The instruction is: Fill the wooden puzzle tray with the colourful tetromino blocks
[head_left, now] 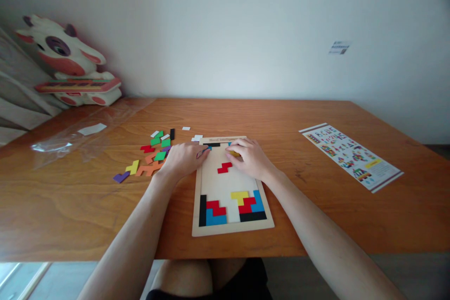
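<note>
Left hand and right hand both at the far end of the puzzle tray — its long axis runs away from you. Left fingers curl by a blue piece; right thumb and fingers bend close around a yellow piece. Can't tell if either is gripped. Red piece lies on the tray, between your hands and slightly nearer you, closer to the right, longer axis roughly crosswise. Loose pieces left of your left hand on the wooden table; printed sheet well right. Toy cow far left — pale wall beyond.
</note>
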`<state>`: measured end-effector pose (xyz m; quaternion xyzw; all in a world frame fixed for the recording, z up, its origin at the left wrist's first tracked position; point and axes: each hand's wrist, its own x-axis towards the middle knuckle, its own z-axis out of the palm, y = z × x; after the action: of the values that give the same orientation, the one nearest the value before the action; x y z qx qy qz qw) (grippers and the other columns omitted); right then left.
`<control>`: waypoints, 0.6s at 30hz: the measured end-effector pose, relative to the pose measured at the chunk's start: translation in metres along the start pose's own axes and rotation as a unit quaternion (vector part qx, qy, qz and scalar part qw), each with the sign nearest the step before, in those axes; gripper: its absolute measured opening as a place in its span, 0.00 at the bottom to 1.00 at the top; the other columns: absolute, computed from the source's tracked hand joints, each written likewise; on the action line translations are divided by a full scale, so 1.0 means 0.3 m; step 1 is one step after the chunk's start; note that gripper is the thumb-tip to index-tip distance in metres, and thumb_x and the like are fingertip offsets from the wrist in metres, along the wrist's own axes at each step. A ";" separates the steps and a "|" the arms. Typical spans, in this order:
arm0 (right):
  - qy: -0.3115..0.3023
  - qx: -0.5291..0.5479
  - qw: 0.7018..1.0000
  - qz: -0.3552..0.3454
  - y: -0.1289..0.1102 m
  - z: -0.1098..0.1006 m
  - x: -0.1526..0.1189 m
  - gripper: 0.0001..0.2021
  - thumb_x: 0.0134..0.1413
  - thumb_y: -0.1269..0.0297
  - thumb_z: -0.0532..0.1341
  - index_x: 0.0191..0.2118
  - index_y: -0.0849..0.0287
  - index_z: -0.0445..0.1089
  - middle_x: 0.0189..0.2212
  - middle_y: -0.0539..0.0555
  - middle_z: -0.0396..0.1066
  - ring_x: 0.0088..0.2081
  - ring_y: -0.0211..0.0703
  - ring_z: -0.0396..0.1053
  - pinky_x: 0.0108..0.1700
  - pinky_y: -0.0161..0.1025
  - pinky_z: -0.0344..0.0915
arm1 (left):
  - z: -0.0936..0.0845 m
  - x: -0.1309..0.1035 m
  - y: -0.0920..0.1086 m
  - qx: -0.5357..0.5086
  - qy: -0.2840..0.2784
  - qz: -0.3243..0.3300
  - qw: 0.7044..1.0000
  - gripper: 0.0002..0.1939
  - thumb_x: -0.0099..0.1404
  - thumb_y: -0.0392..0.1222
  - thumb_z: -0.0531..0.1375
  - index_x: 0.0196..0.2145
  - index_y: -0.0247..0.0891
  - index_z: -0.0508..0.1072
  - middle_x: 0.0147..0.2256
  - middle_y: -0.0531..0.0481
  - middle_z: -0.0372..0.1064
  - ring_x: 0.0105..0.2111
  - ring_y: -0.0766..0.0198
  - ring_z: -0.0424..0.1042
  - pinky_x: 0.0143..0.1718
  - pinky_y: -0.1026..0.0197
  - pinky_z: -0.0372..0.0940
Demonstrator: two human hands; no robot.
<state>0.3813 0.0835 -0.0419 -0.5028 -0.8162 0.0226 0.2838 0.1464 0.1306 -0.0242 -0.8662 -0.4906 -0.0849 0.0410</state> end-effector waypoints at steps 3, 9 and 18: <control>-0.027 0.033 0.998 -0.048 -0.007 -0.019 0.000 0.10 0.59 0.56 0.66 0.42 0.55 0.78 0.42 0.53 0.76 0.47 0.47 0.69 0.53 0.48 0.60 | -0.003 0.001 0.001 -0.002 0.020 -0.033 0.999 0.21 0.73 0.49 0.47 0.54 0.46 0.74 0.44 0.47 0.79 0.41 0.54 0.78 0.35 0.60 0.65; -0.082 0.068 0.992 -0.073 -0.022 -0.026 -0.001 0.12 0.55 0.51 0.68 0.39 0.53 0.78 0.40 0.52 0.76 0.44 0.45 0.69 0.54 0.48 0.58 | -0.008 0.003 0.008 0.021 -0.019 -0.076 0.997 0.22 0.74 0.51 0.44 0.49 0.44 0.74 0.41 0.45 0.79 0.39 0.52 0.78 0.33 0.60 0.64; -0.095 0.050 0.993 -0.046 -0.023 -0.045 -0.002 0.11 0.56 0.60 0.66 0.45 0.53 0.76 0.40 0.52 0.76 0.46 0.47 0.68 0.53 0.49 0.53 | 0.006 0.008 0.002 0.021 -0.016 -0.054 0.998 0.21 0.74 0.49 0.43 0.45 0.44 0.75 0.39 0.46 0.79 0.36 0.52 0.78 0.30 0.60 0.61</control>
<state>0.3824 0.0763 -0.0286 -0.4458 -0.8594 0.0982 0.2303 0.1482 0.1325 -0.0254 -0.8385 -0.5392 -0.0625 0.0470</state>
